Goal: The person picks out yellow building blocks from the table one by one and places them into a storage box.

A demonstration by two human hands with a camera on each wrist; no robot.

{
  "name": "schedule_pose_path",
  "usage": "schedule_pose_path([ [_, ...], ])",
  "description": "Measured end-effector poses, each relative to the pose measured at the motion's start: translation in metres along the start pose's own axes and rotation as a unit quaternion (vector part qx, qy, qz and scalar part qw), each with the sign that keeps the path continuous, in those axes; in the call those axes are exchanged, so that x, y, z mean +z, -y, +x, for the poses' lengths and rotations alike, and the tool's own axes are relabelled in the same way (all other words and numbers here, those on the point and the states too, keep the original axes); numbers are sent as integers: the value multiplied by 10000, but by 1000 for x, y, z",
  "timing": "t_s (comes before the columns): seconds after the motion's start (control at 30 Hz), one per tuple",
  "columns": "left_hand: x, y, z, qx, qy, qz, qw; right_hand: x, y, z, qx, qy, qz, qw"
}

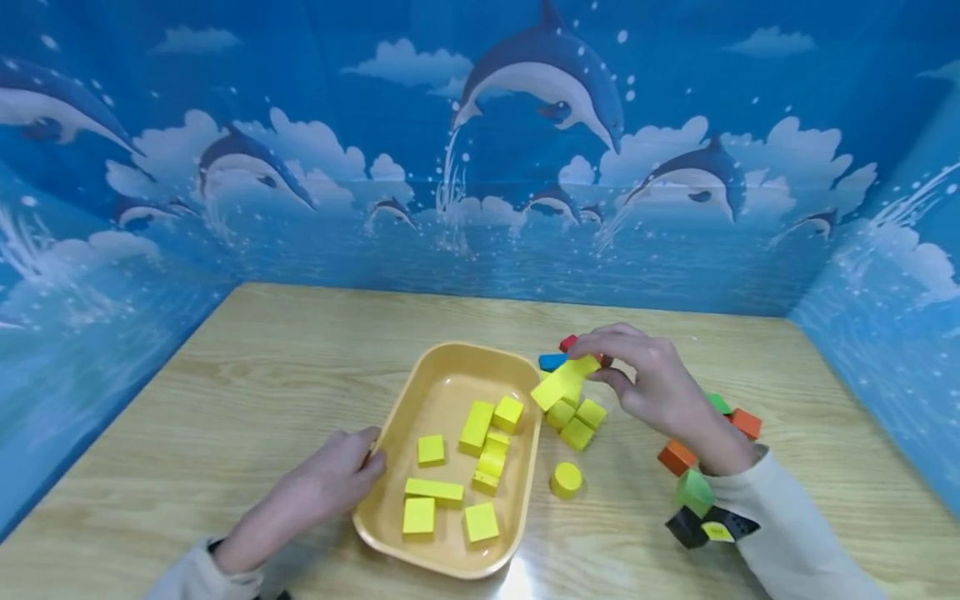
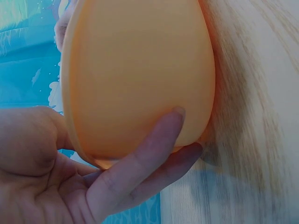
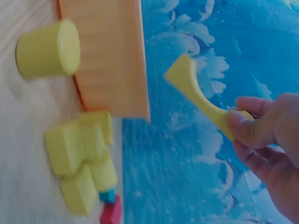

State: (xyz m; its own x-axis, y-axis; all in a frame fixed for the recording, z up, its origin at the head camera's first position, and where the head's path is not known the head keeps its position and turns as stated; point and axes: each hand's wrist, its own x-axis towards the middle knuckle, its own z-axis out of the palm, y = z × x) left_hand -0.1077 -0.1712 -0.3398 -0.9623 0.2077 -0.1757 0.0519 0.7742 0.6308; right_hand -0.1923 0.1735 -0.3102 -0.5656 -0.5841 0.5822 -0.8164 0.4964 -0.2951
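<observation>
My left hand point(image 1: 330, 479) grips the left rim of a light orange plastic tray point(image 1: 438, 400). In the left wrist view, fingers point(image 2: 154, 144) lie against the tray's outer wall point(image 2: 140, 60). Several yellow blocks point(image 1: 476, 428) lie inside it. Above the tray's right edge, my right hand point(image 1: 652, 387) pinches one end of a yellow arch block point(image 3: 200, 100) between thumb and fingers. Just beneath the block is a cluster of yellow blocks point(image 1: 577, 433) on the table, partly hidden by it. A yellow cylinder point(image 1: 566, 481) stands nearer me, beside the tray.
Blue point(image 1: 552, 362) and red point(image 1: 567, 342) blocks lie behind the yellow cluster. Around my right forearm are orange point(image 1: 677, 457), green point(image 1: 694, 493) and black point(image 1: 686, 528) pieces. A blue dolphin-print backdrop point(image 1: 450, 233) borders the wooden table point(image 1: 300, 350) at the back and sides.
</observation>
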Motion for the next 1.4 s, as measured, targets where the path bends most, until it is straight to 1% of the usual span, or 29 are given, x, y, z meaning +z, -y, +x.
schedule_pose_path([
  [0.07,-1,0,-1,23,-5,-1,10000,7,3,4,28,51,100,9999],
  [0.17,-2,0,-1,18,-24,1,10000,24,8,9,-27,370,335,9987],
  [0.23,-2,1,-2,8,-24,-2,10000,35,9,13,-65,513,509,9974],
  [0.3,-2,1,-2,-12,-44,6,10000,45,11,17,-55,516,665,9964],
  [0.37,-2,2,-3,-13,-59,10,10000,54,12,21,24,433,690,9967],
  [0.47,-2,2,-3,-16,-65,15,10000,65,14,27,245,347,468,9980],
  [0.57,-1,2,-4,-9,-104,44,9999,74,18,33,581,433,101,9973],
  [0.63,-1,3,-4,68,-147,88,9998,79,19,34,779,509,-161,9955],
  [0.73,-1,3,-3,176,-162,110,9997,84,19,32,953,532,-408,9932],
  [0.8,0,1,-2,117,-111,134,9998,87,17,29,993,459,-509,9927],
  [0.9,1,-1,-1,-107,14,94,9999,89,14,27,984,381,-607,9926],
  [0.97,1,-1,-1,-169,37,73,9998,90,14,27,973,385,-696,9921],
  [1.13,0,-1,0,63,-85,19,9999,90,16,31,1046,552,-888,9890],
  [1.27,1,-1,0,19,-67,-35,10000,91,17,32,1076,617,-966,9876],
  [1.4,1,-1,0,-86,-59,29,9999,92,17,32,1007,637,-974,9881],
])
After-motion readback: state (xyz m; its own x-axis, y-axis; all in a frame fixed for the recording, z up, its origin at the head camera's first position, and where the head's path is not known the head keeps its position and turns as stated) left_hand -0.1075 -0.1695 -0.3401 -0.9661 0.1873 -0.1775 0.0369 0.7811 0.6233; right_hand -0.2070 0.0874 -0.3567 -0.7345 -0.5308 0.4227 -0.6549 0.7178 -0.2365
